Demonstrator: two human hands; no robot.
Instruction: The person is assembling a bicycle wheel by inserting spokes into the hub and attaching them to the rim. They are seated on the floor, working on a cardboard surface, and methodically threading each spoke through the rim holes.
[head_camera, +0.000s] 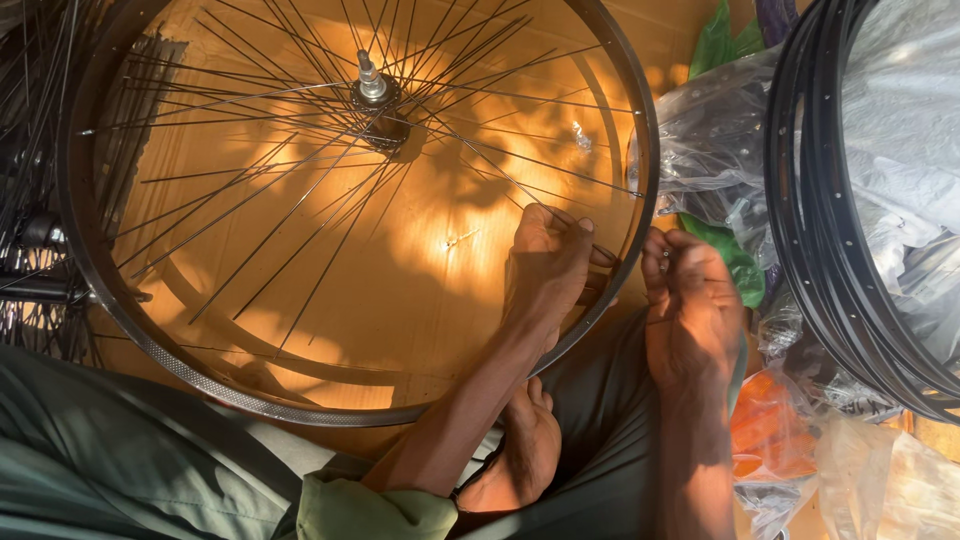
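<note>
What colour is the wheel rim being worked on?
Dark grey metal rim, seen in the head view.

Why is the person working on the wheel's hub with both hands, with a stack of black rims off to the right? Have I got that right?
Not quite. In the head view both hands are at the wheel's rim, not the hub: the left hand pinches a spoke just inside it, and the right hand is just outside it. The stack of black rims is indeed on the right.
</note>
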